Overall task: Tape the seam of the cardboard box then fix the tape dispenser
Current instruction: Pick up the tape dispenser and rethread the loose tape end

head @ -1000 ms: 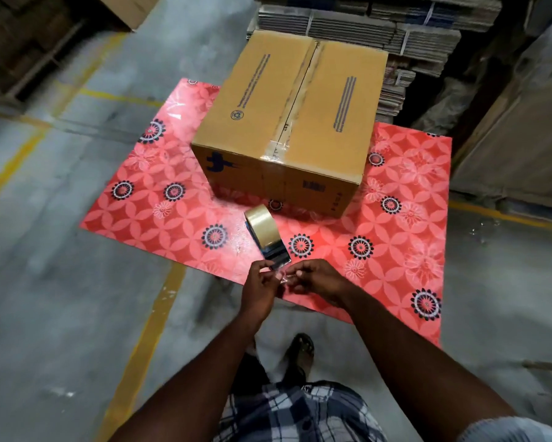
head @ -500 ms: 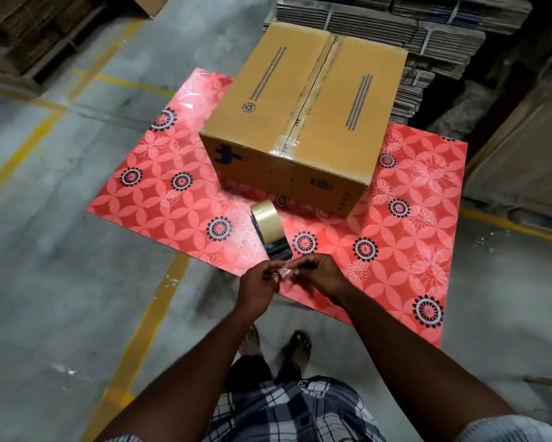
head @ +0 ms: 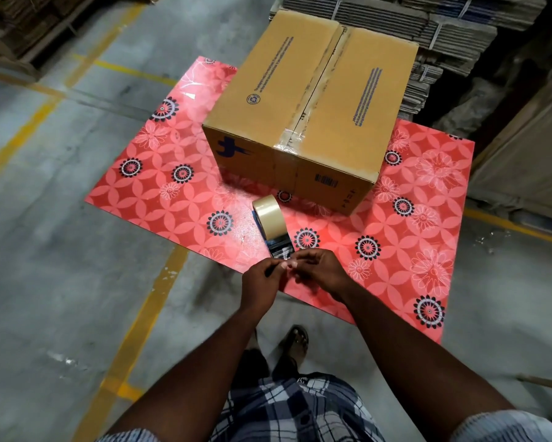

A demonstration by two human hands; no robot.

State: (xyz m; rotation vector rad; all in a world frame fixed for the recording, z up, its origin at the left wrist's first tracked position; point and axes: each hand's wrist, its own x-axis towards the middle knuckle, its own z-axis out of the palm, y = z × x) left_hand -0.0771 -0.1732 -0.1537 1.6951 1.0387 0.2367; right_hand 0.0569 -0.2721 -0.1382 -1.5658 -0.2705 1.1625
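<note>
Cardboard box (head: 303, 113) sits on the red floral mat (head: 160, 199), straight ahead of me and well apart from my hands, its taped seam (head: 313, 87) running away from me. Tape dispenser (head: 273, 228) lies between, long axis pointing boxward; my left hand (head: 263, 287) and right hand (head: 324, 271), equally near, pinch its near end, apparently the loose tape.

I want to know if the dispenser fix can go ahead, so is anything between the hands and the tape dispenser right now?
Nothing visible does. The left hand and right hand are already at the near end of the tape dispenser, fingertips meeting at its blade end. The cardboard box sits beyond it on the red floral mat, out of the way.
</note>
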